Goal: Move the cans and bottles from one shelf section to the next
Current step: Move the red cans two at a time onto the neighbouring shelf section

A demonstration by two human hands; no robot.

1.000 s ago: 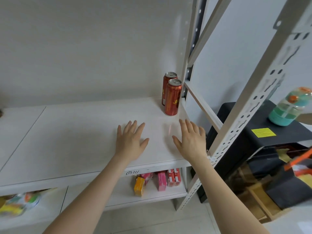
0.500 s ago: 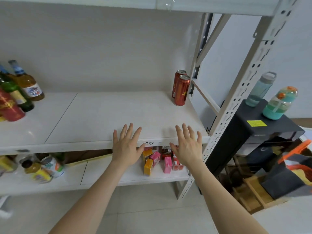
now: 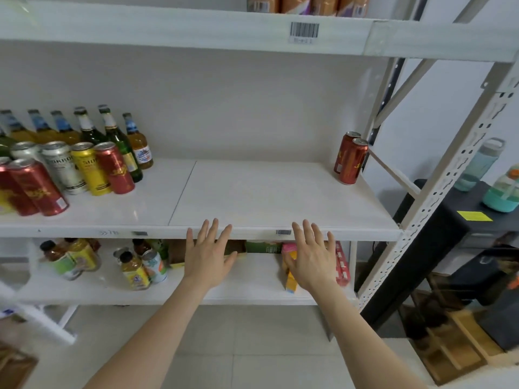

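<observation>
Head camera: the left hand (image 3: 209, 258) and right hand (image 3: 311, 258) reach palms-down to the front edge of the white middle shelf board (image 3: 266, 197). Their fingers are straight and spread, holding nothing. Two tall red aluminium cans (image 3: 352, 164) stand together at the right section's back corner. A cluster of red, yellow and silver cans (image 3: 90, 169) and glass bottles (image 3: 139, 147) stands on the left section.

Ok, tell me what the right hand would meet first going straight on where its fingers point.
Probably the middle shelf's front edge, just at the fingertips of the right hand; depth is unclear. Past that, bare board; the two red cans stand off to the right.
</observation>
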